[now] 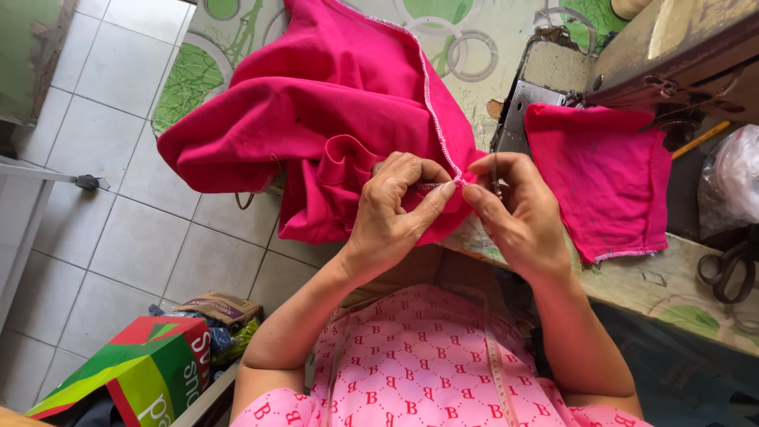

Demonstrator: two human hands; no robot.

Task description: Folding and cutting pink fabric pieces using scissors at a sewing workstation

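Observation:
A large bright pink garment [316, 111] with a white stitched edge drapes off the sewing table toward the floor. My left hand [395, 209] pinches its seam edge between thumb and fingers at the table's front. My right hand [518, 213] grips the same edge just to the right, fingertips almost touching the left ones. A smaller pink fabric piece [605, 178] lies flat on the table to the right, under the sewing machine [672, 55].
Black scissors [727, 269] lie at the table's right edge beside a clear plastic bag [731, 178]. The table top [664, 289] has a green and white circle pattern. On the tiled floor at lower left stands a red and green carton [134, 372] with clutter.

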